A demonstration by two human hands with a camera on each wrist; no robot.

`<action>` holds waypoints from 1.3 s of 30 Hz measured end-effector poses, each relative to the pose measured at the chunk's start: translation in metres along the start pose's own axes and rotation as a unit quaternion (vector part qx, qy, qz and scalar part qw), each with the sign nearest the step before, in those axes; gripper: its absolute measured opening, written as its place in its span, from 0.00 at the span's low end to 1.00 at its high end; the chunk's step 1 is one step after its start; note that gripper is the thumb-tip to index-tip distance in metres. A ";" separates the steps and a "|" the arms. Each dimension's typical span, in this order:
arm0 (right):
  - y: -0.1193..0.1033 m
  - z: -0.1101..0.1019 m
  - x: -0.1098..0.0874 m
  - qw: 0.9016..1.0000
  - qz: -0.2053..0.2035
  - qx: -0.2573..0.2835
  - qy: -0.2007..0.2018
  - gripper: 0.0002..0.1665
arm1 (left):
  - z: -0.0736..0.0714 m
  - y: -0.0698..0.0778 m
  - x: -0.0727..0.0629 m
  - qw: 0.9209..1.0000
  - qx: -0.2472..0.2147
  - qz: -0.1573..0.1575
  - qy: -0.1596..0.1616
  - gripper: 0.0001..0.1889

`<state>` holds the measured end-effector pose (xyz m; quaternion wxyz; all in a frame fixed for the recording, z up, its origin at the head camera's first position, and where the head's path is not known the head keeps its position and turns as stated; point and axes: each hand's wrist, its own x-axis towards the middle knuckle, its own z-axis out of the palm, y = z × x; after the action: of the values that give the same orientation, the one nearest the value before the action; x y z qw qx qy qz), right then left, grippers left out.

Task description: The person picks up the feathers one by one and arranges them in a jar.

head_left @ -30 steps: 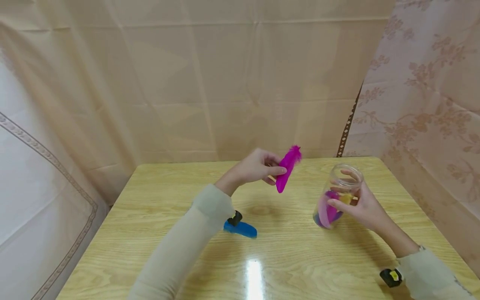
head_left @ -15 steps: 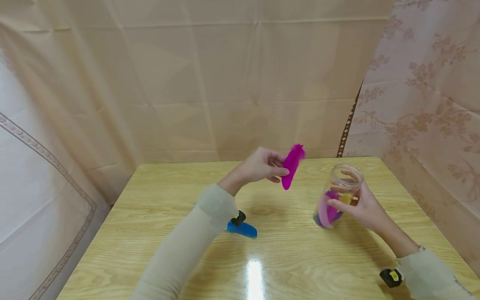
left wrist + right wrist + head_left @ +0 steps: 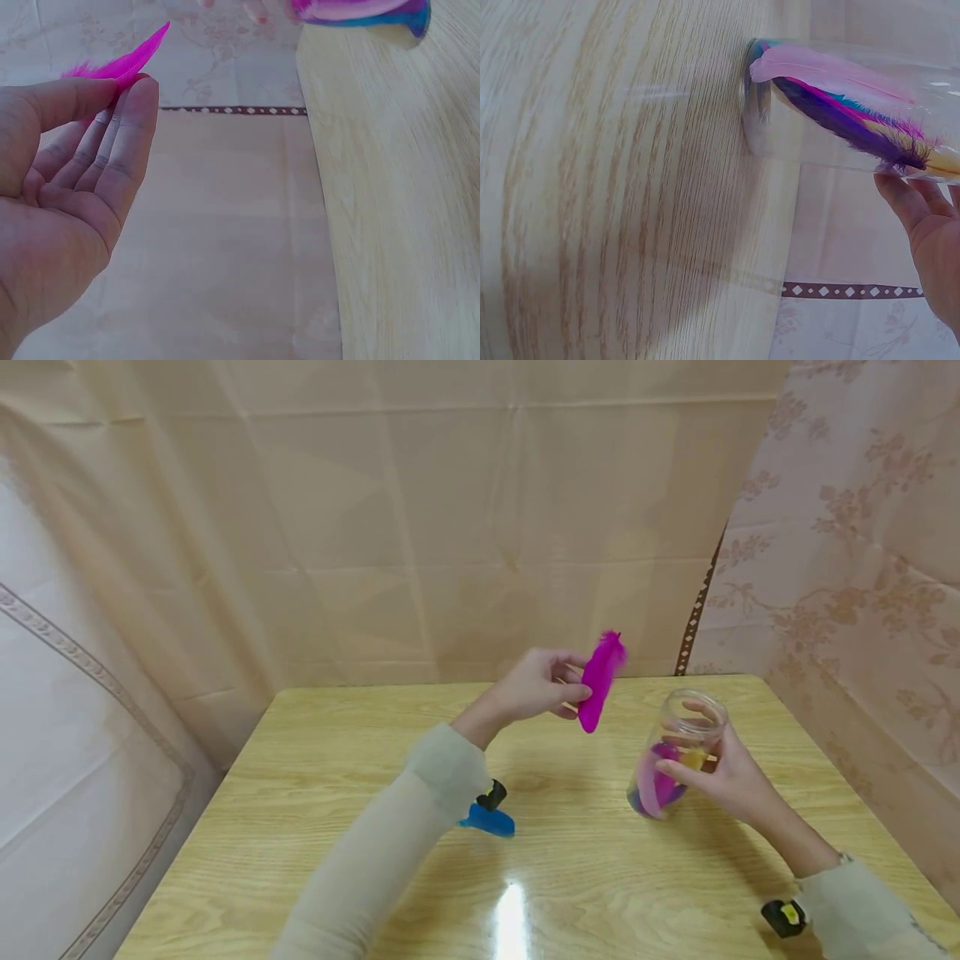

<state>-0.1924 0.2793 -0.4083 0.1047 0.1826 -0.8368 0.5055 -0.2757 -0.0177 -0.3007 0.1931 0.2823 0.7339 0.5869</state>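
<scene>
Between thumb and fingers my left hand [image 3: 543, 685] pinches a magenta feather [image 3: 602, 681], its fluffy end pointing up, left of the jar and higher than its mouth. The same feather [image 3: 131, 63] shows at the fingertips in the left wrist view. My right hand [image 3: 720, 768] grips a clear jar [image 3: 678, 714] around its side; the jar leans slightly and has no lid. Inside it, the right wrist view shows a pale pink feather [image 3: 825, 69], a dark purple feather [image 3: 840, 124] and other coloured ones. A blue feather [image 3: 491, 821] lies on the table, partly hidden by the left wrist's camera.
The wood-grain table [image 3: 570, 877] ends at a beige curtain [image 3: 480, 527] behind. A floral curtain [image 3: 862, 610] hangs along the right side and a white cloth [image 3: 67, 760] on the left. Small black cameras [image 3: 783, 917] hang at both sleeves.
My left hand has moved right and slightly up with the magenta feather, nearer to the jar. My right hand and the jar have stayed in place.
</scene>
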 end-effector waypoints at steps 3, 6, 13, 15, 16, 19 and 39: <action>0.000 0.000 -0.001 1.000 -0.002 0.000 -0.001 0.51 | 0.007 0.003 0.005 1.000 -0.009 0.010 -0.001 0.22; 0.000 0.000 -0.001 1.000 -0.001 0.000 -0.002 0.51 | 0.014 0.006 0.009 1.000 -0.012 0.021 -0.003 0.22; -0.001 -0.001 0.000 1.000 -0.004 0.002 -0.005 0.51 | 0.023 0.008 0.014 0.999 -0.010 0.031 -0.007 0.19; -0.001 -0.001 0.000 1.000 -0.001 0.003 -0.007 0.51 | 0.025 0.009 0.015 0.999 -0.009 0.032 -0.009 0.18; -0.001 0.000 0.000 1.000 0.002 0.003 -0.006 0.51 | 0.025 0.009 0.015 0.999 -0.008 0.031 -0.010 0.17; 0.000 0.000 0.000 1.000 0.009 0.002 -0.004 0.51 | 0.026 0.009 0.016 0.999 -0.008 0.031 -0.011 0.16; 0.001 -0.001 -0.001 1.000 0.016 -0.011 -0.004 0.51 | 0.043 0.020 0.021 0.999 0.007 0.045 -0.016 0.14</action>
<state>-0.1920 0.2806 -0.4087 0.0952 0.1701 -0.8456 0.4970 -0.2611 0.0312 -0.2908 0.1763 0.3255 0.7215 0.5852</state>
